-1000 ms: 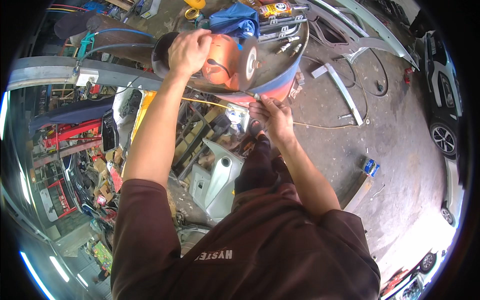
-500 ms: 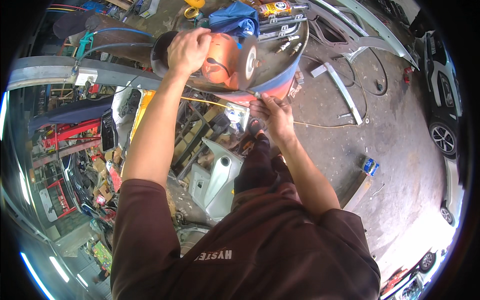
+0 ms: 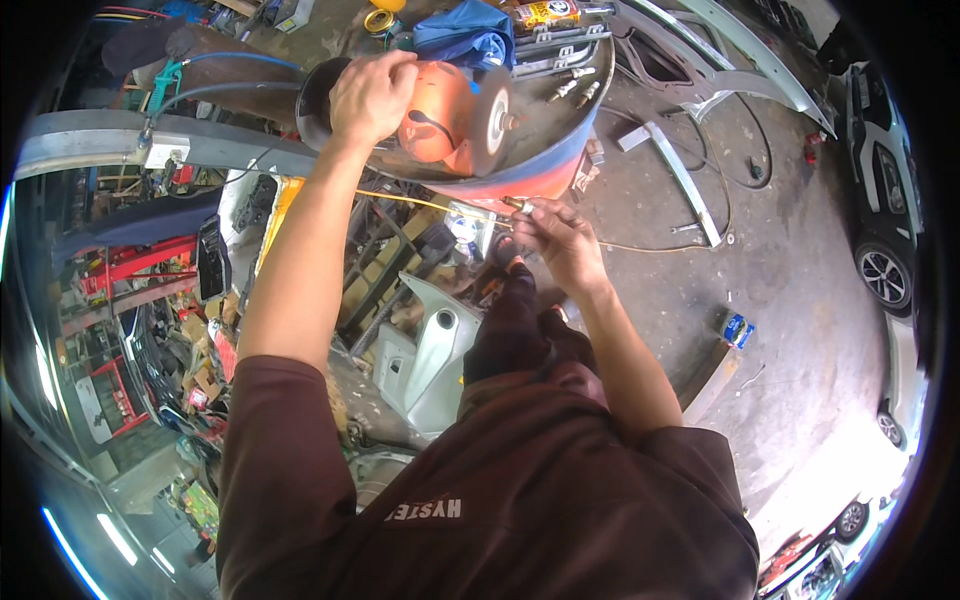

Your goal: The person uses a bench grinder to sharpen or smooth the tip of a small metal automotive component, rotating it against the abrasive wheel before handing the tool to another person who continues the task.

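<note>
My left hand (image 3: 372, 102) is curled over the housing of an orange bench grinder (image 3: 428, 125), gripping it from above. A round wheel (image 3: 491, 122) sits on the grinder's right side. Pinched between the thumb and fingers of my right hand (image 3: 562, 240) is a small spark plug (image 3: 519, 204). It is held in front of the blue and red drum-like stand (image 3: 545, 172), below the wheel and apart from it. Two more spark plugs, one a white-bodied spark plug (image 3: 566, 88) and the other a spark plug (image 3: 588, 95), lie on the stand's top, right of the wheel.
Behind the grinder lie a blue cloth (image 3: 465, 38), a bottle (image 3: 550, 13) and metal brackets (image 3: 562, 52). A metal beam (image 3: 230, 150) runs left. A pale body panel (image 3: 437, 350) stands near my legs. Right, a metal bar (image 3: 685, 185) and hoses lie on the floor; cars (image 3: 885, 230) stand beyond.
My right hand has drawn the spark plug back from the wheel, toward me and slightly right. My left hand keeps its hold on the grinder.
</note>
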`<action>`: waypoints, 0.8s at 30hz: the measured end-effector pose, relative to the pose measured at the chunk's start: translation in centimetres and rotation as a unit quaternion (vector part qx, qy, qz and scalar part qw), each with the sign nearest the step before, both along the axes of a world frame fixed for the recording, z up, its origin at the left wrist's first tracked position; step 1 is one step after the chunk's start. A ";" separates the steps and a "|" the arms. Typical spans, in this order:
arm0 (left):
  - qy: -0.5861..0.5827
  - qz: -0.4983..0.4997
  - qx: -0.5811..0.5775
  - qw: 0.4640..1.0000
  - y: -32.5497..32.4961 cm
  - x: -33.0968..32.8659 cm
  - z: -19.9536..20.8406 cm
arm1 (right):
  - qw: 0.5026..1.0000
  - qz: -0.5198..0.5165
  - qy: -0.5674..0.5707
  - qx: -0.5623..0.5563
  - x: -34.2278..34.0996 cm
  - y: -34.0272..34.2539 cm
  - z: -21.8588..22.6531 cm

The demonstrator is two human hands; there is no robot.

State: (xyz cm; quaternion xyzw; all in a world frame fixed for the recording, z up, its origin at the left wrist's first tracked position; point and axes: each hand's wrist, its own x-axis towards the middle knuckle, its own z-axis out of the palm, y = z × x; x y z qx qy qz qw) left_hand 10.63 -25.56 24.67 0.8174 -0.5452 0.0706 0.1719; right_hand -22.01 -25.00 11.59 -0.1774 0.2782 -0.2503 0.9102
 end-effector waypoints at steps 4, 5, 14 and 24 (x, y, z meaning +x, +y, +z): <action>0.001 0.001 -0.005 1.000 0.0 -0.2 -0.1 | 1.000 -0.003 -0.016 0.009 -0.1 -0.1 0.6; 0.001 0.001 -0.007 1.000 0.0 -0.2 -0.1 | 1.000 -0.007 -0.017 0.016 0.0 -0.1 0.7; 0.008 -0.002 -0.005 1.000 0.0 0.0 0.1 | 0.999 0.032 0.003 0.005 0.8 -0.5 1.4; 0.009 -0.001 -0.007 1.000 0.0 -0.3 0.2 | 0.998 0.050 -0.039 0.028 2.6 0.7 0.4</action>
